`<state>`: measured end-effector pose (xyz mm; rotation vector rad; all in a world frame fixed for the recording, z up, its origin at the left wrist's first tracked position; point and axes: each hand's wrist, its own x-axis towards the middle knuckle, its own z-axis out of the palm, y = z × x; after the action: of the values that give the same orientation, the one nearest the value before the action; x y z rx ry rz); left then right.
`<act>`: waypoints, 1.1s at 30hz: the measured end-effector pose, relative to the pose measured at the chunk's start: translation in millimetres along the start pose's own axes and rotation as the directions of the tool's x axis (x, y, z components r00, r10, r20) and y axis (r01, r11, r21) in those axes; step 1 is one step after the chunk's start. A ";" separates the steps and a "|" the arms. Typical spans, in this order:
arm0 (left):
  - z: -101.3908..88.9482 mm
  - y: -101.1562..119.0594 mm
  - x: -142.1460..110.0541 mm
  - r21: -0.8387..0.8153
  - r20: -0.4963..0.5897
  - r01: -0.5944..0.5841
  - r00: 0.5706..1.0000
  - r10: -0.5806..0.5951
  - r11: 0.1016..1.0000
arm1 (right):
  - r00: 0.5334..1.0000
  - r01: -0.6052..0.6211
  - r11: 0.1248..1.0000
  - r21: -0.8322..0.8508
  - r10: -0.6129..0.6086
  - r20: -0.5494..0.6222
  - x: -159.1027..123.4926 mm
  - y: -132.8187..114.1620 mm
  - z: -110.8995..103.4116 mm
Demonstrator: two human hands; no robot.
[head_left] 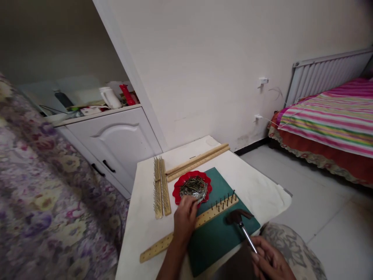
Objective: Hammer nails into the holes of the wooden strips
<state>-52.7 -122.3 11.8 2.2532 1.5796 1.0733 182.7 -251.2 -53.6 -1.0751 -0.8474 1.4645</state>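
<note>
My left hand [185, 217] is at the near rim of a red scalloped dish [177, 193], its fingers bent together against the loose nails [194, 186] inside. What sits between the fingertips is hidden. My right hand [269, 258] grips the metal shaft of a claw hammer [245, 233], whose dark head hangs over the green board [217, 241]. Across that board lies a wooden strip [205, 218] with rows of holes, partly covered by my left hand and forearm. Several nails [223, 202] stand upright in the strip's right end.
Two strips studded with nails [161, 190] lie on the left of the white table [135, 229]. More wooden strips [198, 161] rest at the back. A white cabinet [116, 136] and floral curtain [55, 194] are left; a bed [329, 120] stands right.
</note>
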 end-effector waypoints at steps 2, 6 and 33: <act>7.2 7.4 -18.8 -0.073 0.049 0.012 0.999 -0.008 0.997 | 1.000 0.000 1.000 -0.015 0.000 0.023 -0.2 2.8 -3.7; 20.1 17.9 -36.8 -0.073 0.142 0.071 0.988 -0.060 0.995 | 0.996 0.012 0.998 -0.055 -0.007 0.093 -0.3 6.3 -9.0; 30.8 35.1 -18.4 0.012 0.268 0.019 0.963 -0.022 1.000 | 0.997 0.021 0.997 -0.073 -0.016 0.080 -1.6 3.2 -6.8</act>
<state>-9.8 -145.5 -0.1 2.2689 1.4937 0.7186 188.1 -253.6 -58.6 -1.0667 -0.9719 1.4781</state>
